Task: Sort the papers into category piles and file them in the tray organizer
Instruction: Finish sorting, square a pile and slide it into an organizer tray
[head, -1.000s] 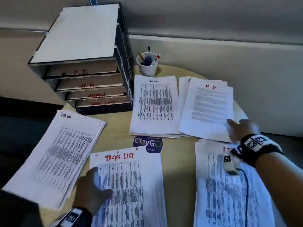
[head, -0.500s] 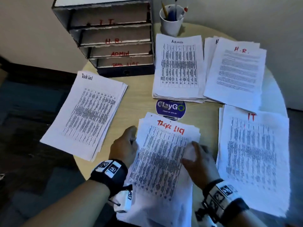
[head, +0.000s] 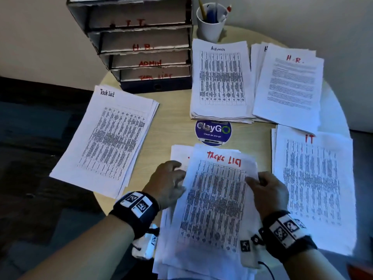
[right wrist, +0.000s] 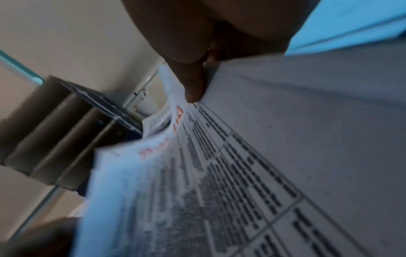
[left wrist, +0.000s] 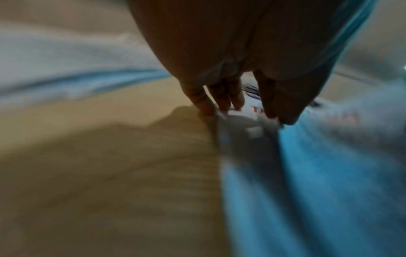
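Task-list stack point(head: 212, 199) now sits gathered between my hands at the table's point(head: 177, 110) near edge; a second ago only my left hand point(head: 169, 184) touched it. Left wrist view: fingers point(left wrist: 222, 97) curl at its edge. Right wrist view: thumb point(right wrist: 193, 83) pinches the lifted sheets, so I judge filing comes next.

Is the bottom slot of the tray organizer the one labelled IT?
No. On the tray organizer, IT marks the top slot; the bottom slot's red label is partly hidden but appears to read Task List.

Bare forearms; 2 black wristbands point(head: 134, 211) bearing white square-patterned markers; white wrist cameras point(head: 249, 252) beneath.
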The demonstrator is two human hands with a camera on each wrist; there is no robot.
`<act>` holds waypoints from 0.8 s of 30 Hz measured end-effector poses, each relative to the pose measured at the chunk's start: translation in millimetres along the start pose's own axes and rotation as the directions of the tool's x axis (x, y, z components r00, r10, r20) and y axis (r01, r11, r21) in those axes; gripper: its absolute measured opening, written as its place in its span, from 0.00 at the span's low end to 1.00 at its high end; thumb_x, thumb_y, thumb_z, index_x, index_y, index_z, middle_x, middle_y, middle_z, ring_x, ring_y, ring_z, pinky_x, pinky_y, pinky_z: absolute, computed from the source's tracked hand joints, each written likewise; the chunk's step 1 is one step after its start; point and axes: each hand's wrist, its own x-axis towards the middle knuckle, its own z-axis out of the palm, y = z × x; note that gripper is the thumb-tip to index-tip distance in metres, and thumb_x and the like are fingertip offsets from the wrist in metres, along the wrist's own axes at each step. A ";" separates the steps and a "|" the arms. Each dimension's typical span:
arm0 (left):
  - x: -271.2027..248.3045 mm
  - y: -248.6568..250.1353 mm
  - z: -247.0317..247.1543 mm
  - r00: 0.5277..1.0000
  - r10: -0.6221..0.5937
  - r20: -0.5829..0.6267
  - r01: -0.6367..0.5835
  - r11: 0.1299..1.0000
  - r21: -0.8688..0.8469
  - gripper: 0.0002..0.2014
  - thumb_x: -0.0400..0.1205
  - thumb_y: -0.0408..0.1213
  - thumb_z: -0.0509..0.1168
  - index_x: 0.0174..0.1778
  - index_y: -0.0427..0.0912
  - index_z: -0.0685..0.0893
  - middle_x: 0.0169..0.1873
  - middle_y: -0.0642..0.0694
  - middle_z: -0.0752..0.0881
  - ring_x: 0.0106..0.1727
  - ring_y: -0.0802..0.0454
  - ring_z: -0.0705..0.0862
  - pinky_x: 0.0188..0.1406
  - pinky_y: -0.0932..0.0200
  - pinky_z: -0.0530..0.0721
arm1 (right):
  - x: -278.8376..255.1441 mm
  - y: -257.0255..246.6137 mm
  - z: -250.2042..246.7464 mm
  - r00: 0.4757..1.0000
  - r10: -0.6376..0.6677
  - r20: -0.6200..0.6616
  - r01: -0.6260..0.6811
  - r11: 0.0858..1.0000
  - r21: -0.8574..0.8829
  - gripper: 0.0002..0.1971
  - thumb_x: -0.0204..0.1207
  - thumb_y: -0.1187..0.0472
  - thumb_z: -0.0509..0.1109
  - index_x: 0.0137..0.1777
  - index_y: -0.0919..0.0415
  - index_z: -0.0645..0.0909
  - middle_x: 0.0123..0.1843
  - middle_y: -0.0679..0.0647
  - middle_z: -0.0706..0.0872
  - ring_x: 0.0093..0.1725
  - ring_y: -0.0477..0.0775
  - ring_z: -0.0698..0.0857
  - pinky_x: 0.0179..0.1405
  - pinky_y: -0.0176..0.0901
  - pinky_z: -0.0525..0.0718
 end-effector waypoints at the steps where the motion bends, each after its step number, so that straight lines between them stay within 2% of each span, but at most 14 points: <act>1: 2.8 -2.4 -2.5 0.999 0.025 0.039 -0.032 0.984 0.173 0.13 0.77 0.50 0.73 0.51 0.50 0.80 0.80 0.45 0.66 0.79 0.41 0.65 0.69 0.45 0.75 | -1.7 1.1 -4.8 0.999 -0.038 -0.008 0.038 0.999 -0.004 0.08 0.71 0.54 0.79 0.37 0.56 0.85 0.33 0.54 0.86 0.37 0.58 0.84 0.34 0.43 0.76; 3: 8.5 -7.3 -6.3 0.991 0.014 0.130 -0.065 0.915 0.398 0.28 0.76 0.59 0.68 0.72 0.58 0.73 0.86 0.46 0.52 0.85 0.41 0.53 0.76 0.40 0.67 | -4.7 4.0 -17.4 0.996 -0.090 -0.013 0.090 0.996 -0.022 0.12 0.71 0.54 0.79 0.33 0.59 0.83 0.30 0.56 0.84 0.34 0.60 0.83 0.34 0.45 0.76; 4: 11.4 -8.6 -9.9 0.988 -0.027 0.153 -0.044 0.897 0.441 0.37 0.76 0.63 0.66 0.81 0.61 0.63 0.87 0.48 0.46 0.86 0.42 0.48 0.79 0.38 0.62 | -5.3 5.0 -23.4 0.994 -0.108 -0.004 0.108 0.994 -0.035 0.15 0.71 0.53 0.78 0.30 0.60 0.81 0.27 0.57 0.83 0.33 0.61 0.82 0.32 0.45 0.75; 5: 15.1 -10.5 -14.0 0.986 -0.072 0.149 -0.004 0.889 0.458 0.43 0.76 0.67 0.65 0.84 0.63 0.54 0.87 0.50 0.42 0.87 0.42 0.44 0.81 0.36 0.58 | -5.0 5.6 -28.9 0.992 -0.123 0.010 0.123 0.991 -0.046 0.18 0.71 0.52 0.78 0.28 0.62 0.78 0.25 0.57 0.80 0.30 0.62 0.79 0.30 0.45 0.73; 7: 23.8 -13.5 -22.5 0.986 -0.137 0.093 0.082 0.890 0.448 0.49 0.73 0.71 0.65 0.85 0.64 0.47 0.87 0.51 0.39 0.87 0.42 0.41 0.82 0.32 0.54 | -2.7 4.2 -36.0 0.989 -0.147 0.031 0.148 0.987 -0.064 0.20 0.73 0.55 0.77 0.24 0.60 0.75 0.21 0.54 0.74 0.26 0.56 0.75 0.27 0.36 0.70; 8: 28.3 -14.8 -26.6 0.984 -0.167 0.065 0.123 0.894 0.431 0.50 0.72 0.72 0.65 0.85 0.64 0.46 0.87 0.50 0.39 0.87 0.41 0.41 0.82 0.31 0.54 | -0.9 3.2 -37.0 0.986 -0.160 0.036 0.162 0.985 -0.061 0.17 0.75 0.58 0.76 0.26 0.59 0.80 0.22 0.53 0.76 0.26 0.53 0.75 0.26 0.34 0.69; 9: 32.7 -15.6 -30.0 0.979 -0.198 0.049 0.161 0.897 0.412 0.50 0.72 0.72 0.66 0.85 0.65 0.47 0.87 0.49 0.39 0.87 0.40 0.41 0.82 0.30 0.54 | 2.3 2.6 -36.9 0.984 -0.171 0.041 0.173 0.983 -0.056 0.11 0.76 0.60 0.75 0.33 0.60 0.86 0.25 0.53 0.80 0.28 0.53 0.77 0.28 0.36 0.71; 11: 37.6 -14.9 -36.2 0.967 -0.253 0.038 0.220 0.900 0.376 0.51 0.72 0.70 0.69 0.85 0.64 0.47 0.87 0.48 0.39 0.87 0.39 0.41 0.82 0.30 0.53 | 8.3 1.1 -34.0 0.976 -0.207 0.059 0.211 0.976 -0.062 0.05 0.78 0.63 0.73 0.48 0.61 0.90 0.33 0.56 0.87 0.33 0.57 0.81 0.34 0.41 0.73; 13: 38.0 -9.9 -37.7 0.970 -0.243 -0.014 0.231 0.903 0.363 0.50 0.72 0.65 0.72 0.85 0.59 0.52 0.87 0.45 0.43 0.87 0.39 0.44 0.81 0.34 0.57 | 14.0 -0.1 -29.7 0.968 -0.230 0.104 0.238 0.968 -0.074 0.11 0.79 0.64 0.70 0.59 0.58 0.88 0.41 0.55 0.87 0.40 0.58 0.83 0.41 0.41 0.74; 17: 35.0 7.4 -29.9 0.980 -0.110 -0.165 0.144 0.967 0.210 0.41 0.76 0.53 0.72 0.83 0.47 0.64 0.82 0.44 0.62 0.81 0.41 0.61 0.77 0.46 0.68 | 13.8 -4.3 -29.1 0.943 -0.301 0.139 0.315 0.945 -0.091 0.21 0.83 0.64 0.66 0.72 0.42 0.78 0.48 0.47 0.85 0.40 0.46 0.81 0.39 0.32 0.74; 19: 37.6 19.4 -23.6 0.981 -0.147 -0.124 0.160 0.981 0.106 0.38 0.77 0.53 0.72 0.80 0.43 0.67 0.75 0.43 0.69 0.76 0.41 0.68 0.72 0.48 0.73 | 12.0 0.6 -31.4 0.949 -0.310 0.054 0.312 0.950 -0.033 0.19 0.83 0.64 0.66 0.69 0.45 0.82 0.53 0.47 0.87 0.48 0.46 0.84 0.50 0.31 0.77; 20: 40.5 23.8 -20.5 0.979 -0.171 -0.108 0.181 0.979 0.093 0.38 0.76 0.53 0.73 0.79 0.43 0.68 0.71 0.42 0.71 0.73 0.41 0.70 0.69 0.48 0.76 | 10.6 3.4 -33.1 0.954 -0.299 0.002 0.299 0.954 0.003 0.17 0.82 0.65 0.67 0.65 0.47 0.85 0.55 0.47 0.88 0.50 0.44 0.84 0.51 0.26 0.77; 22: 46.5 30.7 -14.9 0.975 -0.199 -0.101 0.210 0.972 0.107 0.39 0.73 0.53 0.75 0.76 0.44 0.68 0.67 0.42 0.72 0.69 0.40 0.72 0.65 0.47 0.78 | 10.3 10.7 -40.1 0.957 -0.279 -0.081 0.286 0.953 0.100 0.16 0.80 0.67 0.68 0.54 0.43 0.89 0.49 0.49 0.91 0.41 0.35 0.83 0.42 0.17 0.75; 24: 51.7 33.3 -10.7 0.969 -0.227 -0.095 0.237 0.965 0.112 0.42 0.71 0.52 0.76 0.78 0.45 0.66 0.68 0.41 0.71 0.70 0.40 0.72 0.65 0.46 0.79 | 11.7 21.9 -52.6 0.959 -0.266 -0.093 0.281 0.929 0.241 0.18 0.78 0.68 0.71 0.43 0.40 0.88 0.40 0.47 0.90 0.37 0.36 0.83 0.42 0.28 0.79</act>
